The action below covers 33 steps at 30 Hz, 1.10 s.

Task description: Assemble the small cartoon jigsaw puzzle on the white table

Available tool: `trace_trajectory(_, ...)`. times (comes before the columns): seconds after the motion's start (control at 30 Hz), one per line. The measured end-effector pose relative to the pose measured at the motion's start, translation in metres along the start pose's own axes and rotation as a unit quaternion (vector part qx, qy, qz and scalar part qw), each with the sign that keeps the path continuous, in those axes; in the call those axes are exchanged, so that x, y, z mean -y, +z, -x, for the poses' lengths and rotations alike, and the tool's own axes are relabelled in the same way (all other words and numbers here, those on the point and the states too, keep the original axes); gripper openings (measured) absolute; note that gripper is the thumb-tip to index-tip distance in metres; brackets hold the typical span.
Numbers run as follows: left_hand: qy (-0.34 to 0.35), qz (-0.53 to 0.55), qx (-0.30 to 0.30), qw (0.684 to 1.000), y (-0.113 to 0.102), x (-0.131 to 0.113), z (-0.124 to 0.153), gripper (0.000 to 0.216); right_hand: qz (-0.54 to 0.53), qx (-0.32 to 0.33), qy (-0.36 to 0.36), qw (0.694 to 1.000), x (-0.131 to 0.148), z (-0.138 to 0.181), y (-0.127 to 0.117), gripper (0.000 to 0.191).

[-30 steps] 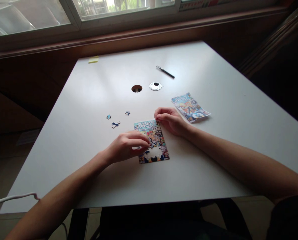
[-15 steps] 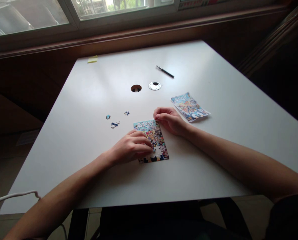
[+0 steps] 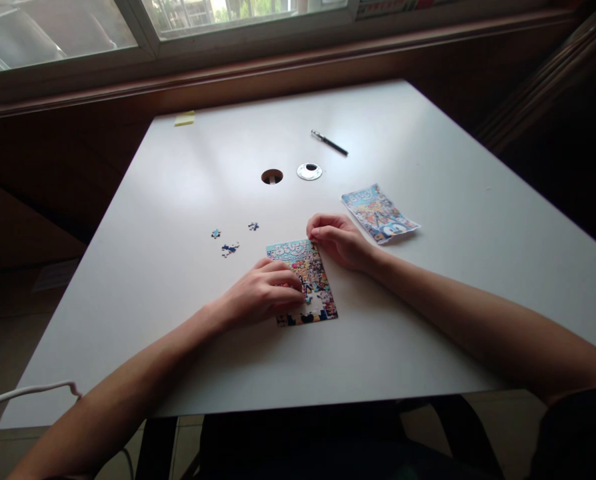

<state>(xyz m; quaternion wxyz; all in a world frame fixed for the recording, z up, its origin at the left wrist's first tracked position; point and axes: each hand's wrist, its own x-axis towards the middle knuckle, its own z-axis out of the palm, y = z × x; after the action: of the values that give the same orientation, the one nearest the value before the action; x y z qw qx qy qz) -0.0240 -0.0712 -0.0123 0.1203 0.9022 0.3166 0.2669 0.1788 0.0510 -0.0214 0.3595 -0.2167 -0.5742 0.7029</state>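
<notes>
A small colourful jigsaw puzzle (image 3: 319, 272) lies on the white table (image 3: 188, 180) in front of me. My left hand (image 3: 261, 292) rests on its left side with curled fingers pinched on a puzzle piece at a white gap near the lower edge. My right hand (image 3: 339, 240) is curled too, its fingertips holding the puzzle's top right corner. Left of the puzzle lie three loose puzzle pieces (image 3: 231, 249). A printed picture card (image 3: 381, 215) with the same design lies just right of my right hand.
Farther back are a black pen (image 3: 329, 143), a round cable hole (image 3: 272, 176), its silver cap (image 3: 309, 171) and a yellow sticky pad (image 3: 185, 118). A white cable (image 3: 28, 393) hangs off the near left corner. A window ledge runs behind the table.
My left hand has slid right and down across the puzzle to the white gap, which now looks smaller. My right hand has stayed on the top corner.
</notes>
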Motion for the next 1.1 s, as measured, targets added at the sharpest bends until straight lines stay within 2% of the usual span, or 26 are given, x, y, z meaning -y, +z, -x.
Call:
trace_trajectory(0.63,-0.028,0.016,0.028,0.999,0.0016,0.0018,0.0027,0.011,-0.003,0.002,-0.002,1.000,-0.0010,0.0000,-0.0008,0.006)
trace_trajectory(1.1,-0.028,0.090,0.033,0.995,-0.0070,0.0028,0.0009,0.012,-0.004,0.000,0.000,1.000,-0.0015,-0.0001,-0.0007,0.005)
